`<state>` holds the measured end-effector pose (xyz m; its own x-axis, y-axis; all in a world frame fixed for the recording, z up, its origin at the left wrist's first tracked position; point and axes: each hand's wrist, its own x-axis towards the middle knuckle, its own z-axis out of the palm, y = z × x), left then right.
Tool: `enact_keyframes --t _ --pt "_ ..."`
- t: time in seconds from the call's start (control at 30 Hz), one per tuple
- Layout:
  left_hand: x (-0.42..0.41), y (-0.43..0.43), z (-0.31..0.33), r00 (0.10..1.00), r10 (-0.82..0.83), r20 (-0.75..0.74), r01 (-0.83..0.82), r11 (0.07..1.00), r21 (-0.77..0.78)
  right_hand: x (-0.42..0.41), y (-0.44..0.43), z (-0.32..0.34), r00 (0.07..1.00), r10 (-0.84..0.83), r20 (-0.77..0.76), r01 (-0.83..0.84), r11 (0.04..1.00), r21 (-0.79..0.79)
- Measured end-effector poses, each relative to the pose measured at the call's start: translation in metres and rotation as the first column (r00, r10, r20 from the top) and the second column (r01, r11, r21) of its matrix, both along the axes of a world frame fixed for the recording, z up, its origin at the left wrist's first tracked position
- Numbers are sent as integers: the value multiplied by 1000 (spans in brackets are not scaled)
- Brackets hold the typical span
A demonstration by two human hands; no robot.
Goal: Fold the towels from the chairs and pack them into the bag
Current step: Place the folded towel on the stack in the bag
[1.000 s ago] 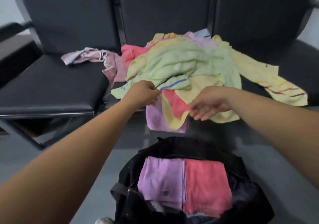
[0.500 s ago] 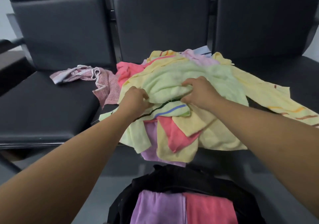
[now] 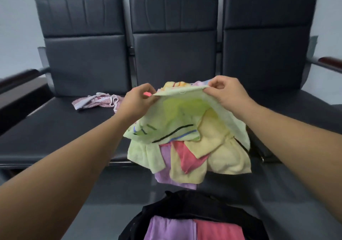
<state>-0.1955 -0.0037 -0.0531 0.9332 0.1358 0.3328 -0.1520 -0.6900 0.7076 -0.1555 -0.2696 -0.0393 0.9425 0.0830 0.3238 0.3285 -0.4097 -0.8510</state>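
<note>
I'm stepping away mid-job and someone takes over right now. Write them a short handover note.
Hands: left hand and right hand each pinch the top edge of the green towel, held up over the pile on the middle chair.
Done: purple towel and pink towel lie folded side by side in the bag.
Left: fold and pack the green towel, the pile, and the patterned towel on the left chair.
</note>
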Motion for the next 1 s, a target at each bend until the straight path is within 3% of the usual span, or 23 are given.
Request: enact_keyframes --t 0.07,0.13,0.23,0.3,0.37,0.4,0.47,0.53,0.63,0.7,0.73,0.87,0.93,1.0 --pt "-20 -6 31 999 -26 28 26 1000 7 -19 -5 27 1000 -17 -25 19 997 71" --pt "-42 -13 59 992 -115 56 120 987 -108 -41 -9 56 998 25 -65 -10 973 229" --pt "-74 -23 98 967 -209 145 244 923 -298 -70 -16 100 976 197 -89 -113 817 565" --pt "-91 -23 117 942 -287 172 329 891 -314 -86 -20 122 969 232 -88 -131 779 613" --pt "-103 -18 131 917 -394 65 397 883 -251 -94 -27 134 981 178 -76 -104 815 570" --pt "-110 -15 135 914 -404 -46 395 909 -137 -97 -32 138 987 143 -78 -78 834 546" --pt "-123 -5 138 922 -276 -272 346 902 258 -102 -40 140 989 110 -101 -39 845 533" --pt "-134 5 133 919 -132 -371 301 844 445 -106 -47 137 985 79 -152 4 877 480" --pt "-145 18 125 928 -156 -338 252 933 258 -113 -51 124 951 55 -305 -5 986 164" --pt "-151 12 128 908 -305 -287 319 948 3 -120 -45 115 907 110 -407 -171 978 -117" --pt "-153 5 132 896 -358 -263 358 932 -47 -127 -38 112 880 184 -439 -283 943 -173" --pt "-152 -27 150 864 -436 -254 456 890 24 -151 1 106 715 542 -442 -583 811 50" --pt "-148 -32 151 843 -441 -309 479 876 57 -158 13 104 735 557 -386 -615 788 -33" --pt "-144 -29 145 814 -439 -381 496 866 62 -158 16 105 795 518 -316 -561 826 -57"
